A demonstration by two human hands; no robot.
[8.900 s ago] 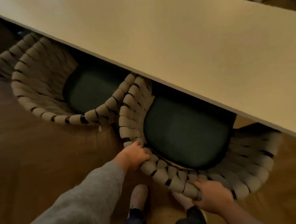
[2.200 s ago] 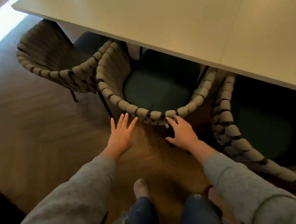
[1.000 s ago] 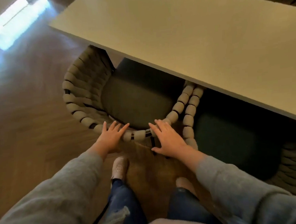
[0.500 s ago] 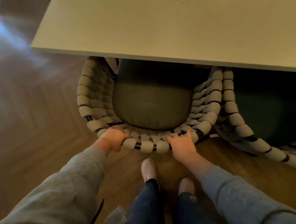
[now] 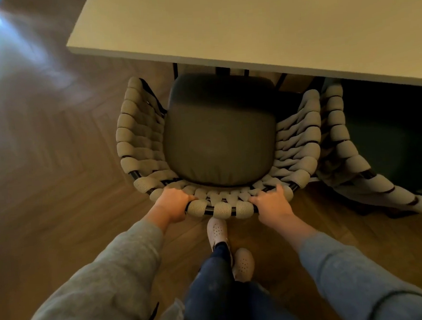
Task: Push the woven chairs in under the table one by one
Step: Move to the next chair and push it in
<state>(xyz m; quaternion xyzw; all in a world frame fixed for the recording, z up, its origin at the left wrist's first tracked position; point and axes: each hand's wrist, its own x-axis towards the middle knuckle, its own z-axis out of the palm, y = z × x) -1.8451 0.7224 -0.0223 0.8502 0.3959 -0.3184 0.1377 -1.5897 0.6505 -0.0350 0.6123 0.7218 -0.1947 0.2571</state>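
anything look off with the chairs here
The woven chair gripped by the left hand and right hand sticks out from the table, seat mostly uncovered; the neighbouring chair sits further under. Nothing looks damaged.

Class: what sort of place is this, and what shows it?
Probably a dining area, home or café: a pale table, cushioned woven chairs at it, herringbone wood floor.

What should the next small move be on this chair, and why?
Probably push it straight forward. Both the left hand and right hand grip the back rim of the woven chair, yet nearly all its seat cushion lies outside the table edge. Keep it straight: the neighbouring chair sits close against its right side.
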